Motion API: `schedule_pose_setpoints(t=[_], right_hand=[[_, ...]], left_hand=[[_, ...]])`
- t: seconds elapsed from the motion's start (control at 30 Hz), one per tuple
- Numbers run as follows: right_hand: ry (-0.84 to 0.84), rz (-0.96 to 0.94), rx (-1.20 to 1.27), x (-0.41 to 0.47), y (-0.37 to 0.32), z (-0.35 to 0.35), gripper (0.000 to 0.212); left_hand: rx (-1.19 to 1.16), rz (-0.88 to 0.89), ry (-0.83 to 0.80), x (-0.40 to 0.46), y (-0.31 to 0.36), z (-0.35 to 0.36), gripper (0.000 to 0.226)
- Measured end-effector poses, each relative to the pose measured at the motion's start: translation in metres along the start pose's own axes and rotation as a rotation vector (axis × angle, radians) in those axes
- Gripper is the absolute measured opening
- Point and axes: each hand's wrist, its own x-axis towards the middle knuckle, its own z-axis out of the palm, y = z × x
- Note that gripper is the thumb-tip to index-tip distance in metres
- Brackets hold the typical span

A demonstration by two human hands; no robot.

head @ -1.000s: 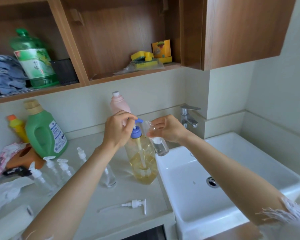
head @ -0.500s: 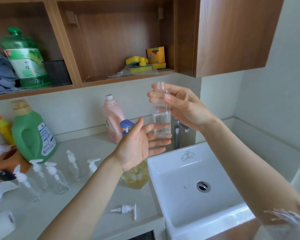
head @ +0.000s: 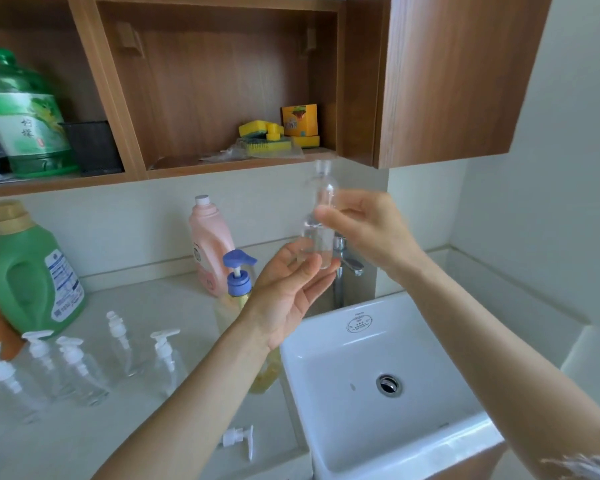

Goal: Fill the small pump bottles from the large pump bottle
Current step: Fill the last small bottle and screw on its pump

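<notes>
My right hand [head: 368, 230] holds a small clear bottle [head: 320, 216] upright above the tap, its neck uncapped and some clear liquid in its lower part. My left hand [head: 288, 289] is open, palm up, with its fingertips under the bottle's base. The large pump bottle [head: 238, 282], with a blue pump head and yellowish liquid, stands on the counter behind my left wrist. Several small clear pump bottles [head: 73, 368] with white pumps stand at the left of the counter. A loose white pump [head: 239, 439] lies near the counter's front edge.
A white sink [head: 378, 375] with a chrome tap [head: 347, 268] lies to the right. A pink bottle [head: 210, 244] and a green detergent jug [head: 28, 275] stand by the wall. Wooden shelves [head: 222, 164] above hold sponges, a box and a green bottle.
My right hand lifted the small bottle away from the large pump's spout to above the tap. My left hand left the pump head and opened under the bottle.
</notes>
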Motion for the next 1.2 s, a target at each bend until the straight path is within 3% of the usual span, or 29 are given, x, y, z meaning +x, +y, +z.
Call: schedule_pose_setpoints(t=[0.1, 0.17, 0.27, 0.37, 0.47, 0.53, 0.63, 0.7, 0.83, 0.9, 1.03, 1.1, 1.2], right_hand=[[0.066, 0.049, -0.151, -0.004, -0.002, 0.011, 0.046], [0.053, 0.043, -0.043, -0.002, -0.003, 0.011, 0.042], [-0.073, -0.017, 0.279, 0.005, -0.005, 0.009, 0.025], [-0.222, -0.058, 0.392, 0.009, -0.004, 0.011, 0.022], [-0.342, -0.025, 0.496, 0.009, -0.002, 0.017, 0.026], [-0.32, -0.021, 0.418, 0.009, 0.0, 0.023, 0.029], [-0.216, -0.069, 0.067, 0.005, 0.005, 0.037, 0.039], [-0.139, -0.043, 0.011, 0.002, 0.006, 0.043, 0.046], [-0.055, -0.048, 0.028, 0.003, 0.008, 0.051, 0.043], [-0.073, -0.051, 0.066, 0.004, 0.01, 0.054, 0.038], [-0.079, -0.001, 0.136, 0.006, 0.022, 0.051, 0.024], [-0.095, 0.056, 0.087, 0.004, 0.038, 0.047, 0.022], [-0.234, 0.167, -0.042, -0.008, 0.069, 0.053, 0.009]], left_hand=[[0.26, 0.148, 0.146, 0.003, -0.001, 0.001, 0.045], [0.37, 0.212, 0.158, 0.005, 0.0, -0.001, 0.05], [0.15, 0.072, -0.018, 0.003, 0.012, -0.006, 0.064], [-0.026, -0.124, -0.224, -0.004, 0.018, -0.008, 0.056], [-0.083, -0.141, -0.192, -0.009, 0.017, -0.011, 0.055], [-0.055, -0.082, -0.108, -0.01, 0.018, -0.013, 0.057], [0.179, 0.034, 0.083, -0.012, 0.018, -0.015, 0.051], [0.404, 0.156, 0.213, -0.014, 0.018, -0.017, 0.038], [0.662, 0.333, 0.397, -0.015, 0.014, -0.02, 0.041], [0.767, 0.354, 0.405, -0.014, 0.016, -0.026, 0.044], [1.196, 0.301, 0.216, -0.013, 0.042, -0.049, 0.031], [1.413, 0.426, 0.31, -0.013, 0.061, -0.068, 0.023], [1.522, 0.503, 0.38, -0.011, 0.072, -0.089, 0.041]])
